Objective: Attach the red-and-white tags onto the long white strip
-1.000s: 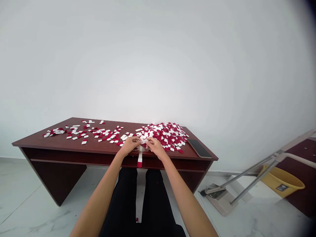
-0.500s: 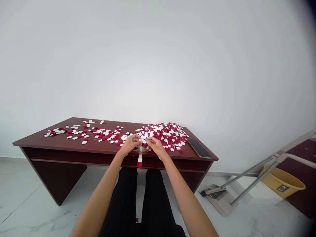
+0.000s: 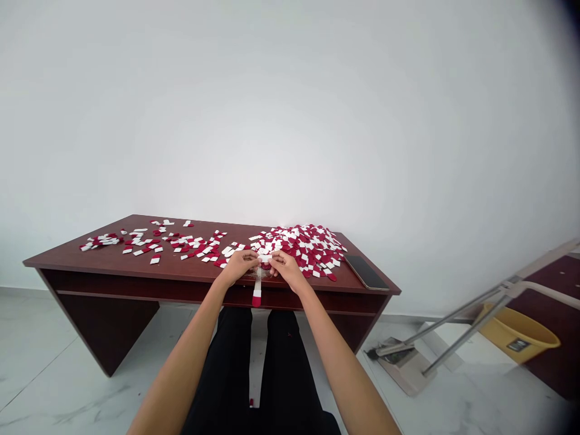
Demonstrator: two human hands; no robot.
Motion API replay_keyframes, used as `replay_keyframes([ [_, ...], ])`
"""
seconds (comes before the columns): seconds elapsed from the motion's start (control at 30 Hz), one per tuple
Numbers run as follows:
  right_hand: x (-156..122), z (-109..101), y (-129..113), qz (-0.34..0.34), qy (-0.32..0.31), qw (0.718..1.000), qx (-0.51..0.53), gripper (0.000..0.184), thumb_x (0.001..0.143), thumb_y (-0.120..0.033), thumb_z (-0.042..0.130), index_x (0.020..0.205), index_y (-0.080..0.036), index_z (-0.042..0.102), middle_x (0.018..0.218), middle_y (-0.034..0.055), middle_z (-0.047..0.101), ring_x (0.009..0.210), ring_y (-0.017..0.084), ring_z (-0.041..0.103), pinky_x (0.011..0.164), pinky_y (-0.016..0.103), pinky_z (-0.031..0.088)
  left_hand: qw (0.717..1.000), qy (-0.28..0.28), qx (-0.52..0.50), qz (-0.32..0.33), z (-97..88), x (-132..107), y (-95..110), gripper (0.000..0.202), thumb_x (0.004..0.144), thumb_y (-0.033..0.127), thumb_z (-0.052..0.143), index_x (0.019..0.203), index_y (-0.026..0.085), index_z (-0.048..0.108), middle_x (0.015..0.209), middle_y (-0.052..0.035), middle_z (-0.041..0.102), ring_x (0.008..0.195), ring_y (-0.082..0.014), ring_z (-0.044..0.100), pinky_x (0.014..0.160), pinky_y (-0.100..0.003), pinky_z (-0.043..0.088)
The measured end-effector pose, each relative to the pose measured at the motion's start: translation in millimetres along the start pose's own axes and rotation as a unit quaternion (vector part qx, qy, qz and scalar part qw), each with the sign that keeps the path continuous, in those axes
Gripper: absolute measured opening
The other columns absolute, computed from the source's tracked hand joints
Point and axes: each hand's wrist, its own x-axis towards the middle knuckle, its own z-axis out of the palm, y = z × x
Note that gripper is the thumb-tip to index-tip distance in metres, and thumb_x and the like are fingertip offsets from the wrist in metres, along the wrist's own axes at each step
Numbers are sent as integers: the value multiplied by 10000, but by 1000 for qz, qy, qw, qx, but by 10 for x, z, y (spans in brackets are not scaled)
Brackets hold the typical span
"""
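My left hand (image 3: 241, 264) and my right hand (image 3: 284, 267) meet at the front edge of a dark red-brown desk (image 3: 113, 266), fingers pinched together on a small white piece (image 3: 265, 258). From between them a white strip with a red end (image 3: 257, 290) hangs over the desk's edge, and a longer strip (image 3: 256, 362) runs down between my legs to the floor. Just behind my hands lies a big heap of red and white tags (image 3: 301, 244). Scattered red and white tags (image 3: 154, 240) spread over the desk's left half.
A dark phone (image 3: 365, 271) lies at the desk's right end. On the floor to the right stand a metal-legged frame (image 3: 466, 323) and a yellow tub (image 3: 519, 332). A white wall is behind the desk.
None beyond small finger movements; both hands stay pinched together at the same spot.
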Motion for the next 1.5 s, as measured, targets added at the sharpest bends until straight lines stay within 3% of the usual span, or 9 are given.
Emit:
replay_keyframes([
  [0.37,-33,5,-57,-9,-6,1000,-12,351,877,-521,708,1024,-205,667,779,3,668,655,155,638,630,284,523,1000,-1,-16,-9,7,-3,13,318,841,461,711,952,166,757,837,-60,729,701,-177,656,667,-285,516],
  [0.63,-24,0,-16,-10,8,1000,-28,374,855,-543,722,1026,-214,678,784,9,672,692,178,662,619,286,533,1000,9,9,-16,-7,-25,38,232,816,265,595,937,178,772,814,-47,724,683,-166,635,662,-273,497],
  [0.83,-17,-5,-1,-11,2,999,-31,373,892,-538,677,1041,-197,670,756,11,672,650,161,649,603,275,523,999,2,52,11,6,-38,74,295,862,443,649,814,168,745,727,-26,663,654,-160,561,620,-265,422],
  [1.0,-36,41,8,-40,27,997,-66,369,896,-515,656,1118,-223,625,827,-3,659,588,142,638,569,271,511,991,-17,125,44,38,-74,150,379,907,483,599,724,166,697,662,-11,620,613,-153,509,603,-267,368],
  [1.07,-75,62,-4,-48,29,994,-93,359,901,-512,648,1131,-239,614,858,-4,664,569,140,635,576,280,513,986,2,155,56,66,-144,177,403,930,487,563,704,170,667,655,-14,618,622,-161,517,614,-270,369],
  [1.27,-248,33,-59,-45,9,995,-94,329,922,-516,631,1093,-235,629,895,31,689,617,165,651,641,318,540,956,147,250,52,146,-612,154,425,933,502,565,649,189,605,616,-23,590,601,-161,499,595,-275,337],
  [1.33,-282,22,-66,-43,0,995,-85,331,917,-523,640,1076,-234,631,906,40,697,627,171,652,649,325,544,966,111,234,6,142,-767,165,486,903,555,598,585,188,602,569,-30,582,571,-160,502,566,-273,330],
  [1.43,-295,32,-61,-41,-17,996,-77,318,913,-520,650,1052,-234,638,933,47,710,627,170,653,655,328,544,987,-46,106,-114,122,-902,210,487,849,615,648,644,177,703,642,-67,685,615,-187,606,529,-258,352],
  [1.5,-290,42,-56,-41,-22,996,-76,303,912,-509,659,1038,-234,643,937,45,713,615,163,650,649,323,539,976,-117,7,-184,117,-925,224,460,842,612,657,769,170,759,778,-103,749,708,-213,674,516,-242,358],
])
